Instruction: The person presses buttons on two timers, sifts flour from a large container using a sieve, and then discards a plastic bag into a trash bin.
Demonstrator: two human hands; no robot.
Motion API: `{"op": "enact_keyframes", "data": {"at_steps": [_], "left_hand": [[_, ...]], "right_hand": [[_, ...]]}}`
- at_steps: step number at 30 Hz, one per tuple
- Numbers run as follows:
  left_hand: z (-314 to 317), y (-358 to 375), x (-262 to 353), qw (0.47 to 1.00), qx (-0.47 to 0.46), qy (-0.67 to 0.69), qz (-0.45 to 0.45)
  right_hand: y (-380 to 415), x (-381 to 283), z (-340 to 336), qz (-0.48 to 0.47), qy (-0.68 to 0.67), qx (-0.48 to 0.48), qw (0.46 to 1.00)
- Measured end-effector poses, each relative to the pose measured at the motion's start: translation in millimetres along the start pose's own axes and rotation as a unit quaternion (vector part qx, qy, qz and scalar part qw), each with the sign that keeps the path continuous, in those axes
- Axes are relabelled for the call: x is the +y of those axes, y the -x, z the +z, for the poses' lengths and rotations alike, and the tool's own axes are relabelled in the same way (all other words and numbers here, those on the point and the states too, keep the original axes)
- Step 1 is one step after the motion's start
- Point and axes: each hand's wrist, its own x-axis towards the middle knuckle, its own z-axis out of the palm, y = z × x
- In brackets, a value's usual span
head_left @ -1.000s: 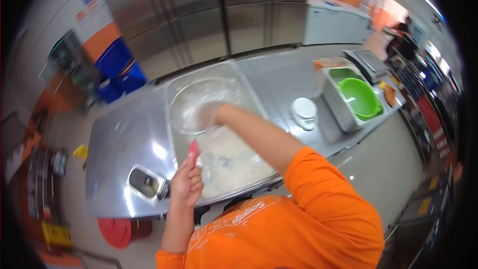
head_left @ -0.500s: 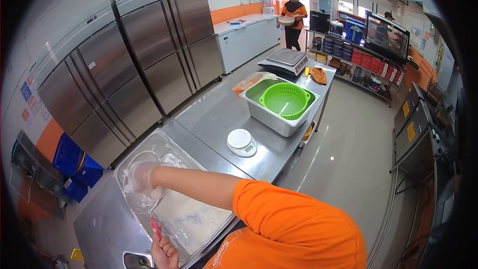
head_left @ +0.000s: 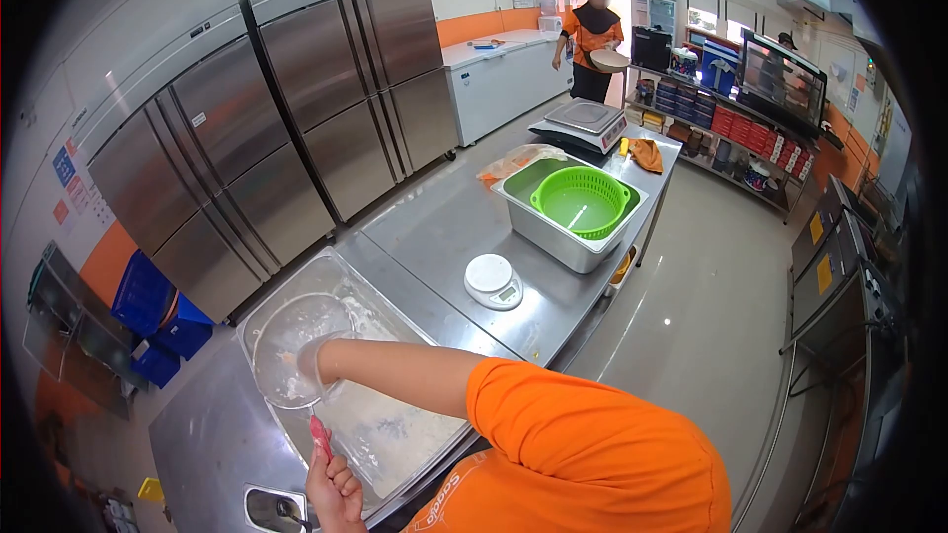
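My left hand is wrapped round the red handle of a round wire sieve. The sieve lies over a large metal tray dusted with white powder. Reaching across from the right, my right hand wears a clear plastic glove and is down at the sieve's near right side. Its fingers are blurred behind the glove, so their grip is hidden. Some white lumps and powder show in the mesh.
On the steel table stand a small white scale, a metal tub with a green basket, and a larger scale. A small metal container sits by my left hand. Another person carries a bowl at the back.
My right hand has shifted from the middle of the sieve to its near right side, uncovering more mesh. The person at the back has come closer, with the bowl now at one side.
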Motion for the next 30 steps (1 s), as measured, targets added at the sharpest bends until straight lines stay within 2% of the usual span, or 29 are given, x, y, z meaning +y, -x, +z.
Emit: {"op": "enact_keyframes", "data": {"at_steps": [3, 5, 6, 8, 11, 12, 14, 15, 16, 17, 18, 19, 21, 23, 24, 26, 27, 29, 30], "left_hand": [[1.9, 9.9, -6.3, 1.0, 0.01, -0.021, -0.002], [-7.3, 9.9, -5.6, 1.0, 0.012, -0.028, -0.004], [-19.7, 1.0, -1.5, 1.0, 0.015, 0.002, -0.019], [-25.9, 0.6, -1.7, 0.999, 0.023, 0.031, -0.037], [-15.3, 0.7, -4.9, 0.999, 0.049, 0.011, -0.014], [-16.5, 2.1, -4.6, 1.0, 0.013, 0.001, -0.024], [-17.0, 3.4, -6.6, 0.999, -0.019, -0.036, -0.01], [-12.0, 1.9, -7.0, 0.999, -0.007, -0.04, -0.01], [-10.6, 1.5, -5.5, 0.999, 0.014, -0.042, -0.008], [-11.9, 2.4, -5.9, 1.0, 0.007, -0.007, -0.023], [-12.0, 3.4, -2.9, 0.999, -0.018, -0.014, -0.041], [-9.9, 4.0, -0.1, 0.998, -0.034, -0.015, -0.041], [3.2, 9.1, 4.2, 0.999, 0.005, -0.028, -0.043], [14.2, 15.4, 10.8, 0.998, -0.008, -0.047, -0.034], [19.7, 16.3, 13.8, 0.999, -0.005, -0.033, -0.025], [24.4, 26.0, 12.7, 0.996, -0.04, -0.078, -0.018], [25.0, 23.9, 15.4, 0.997, -0.031, -0.064, -0.007], [18.5, 14.5, 21.8, 0.997, -0.049, -0.048, -0.023], [12.7, 9.5, 19.4, 0.998, -0.048, -0.041, -0.025]], "right_hand": [[-4.2, 1.0, -4.1, -0.017, -0.006, -0.015, 1.0], [-4.1, -3.3, -11.3, 0.011, -0.148, 0.127, 0.981], [-3.1, -5.7, -17.0, 0.008, -0.148, 0.126, 0.981], [12.0, -16.0, -37.9, 0.055, -0.233, 0.19, 0.952], [23.3, -20.3, -55.3, 0.073, -0.239, 0.164, 0.954], [18.9, -14.0, -52.9, 0.07, -0.238, 0.16, 0.955], [3.6, -7.3, -40.0, 0.024, -0.198, 0.237, 0.951], [46.6, -12.3, -69.8, 0.014, -0.255, 0.159, 0.954], [27.1, 3.8, -51.5, 0.029, -0.146, 0.115, 0.982], [34.6, 2.9, -57.3, -0.016, -0.161, 0.167, 0.973], [40.6, 6.6, -72.0, 0.003, -0.189, 0.095, 0.977], [42.2, 6.5, -80.5, 0.036, -0.173, 0.117, 0.977], [42.4, 11.3, -88.9, 0.034, -0.16, 0.145, 0.976], [4.7, 42.4, -47.7, 0.107, -0.164, 0.16, 0.967], [13.0, 33.4, -54.9, 0.094, -0.156, 0.152, 0.971], [41.1, 4.9, -60.2, 0.064, -0.002, 0.069, 0.996], [34.6, 5.0, -54.8, 0.047, 0.004, 0.062, 0.997], [18.1, -3.3, -43.1, -0.026, -0.008, -0.092, 0.995], [14.3, -7.0, -43.5, -0.03, -0.009, -0.096, 0.995]]}}
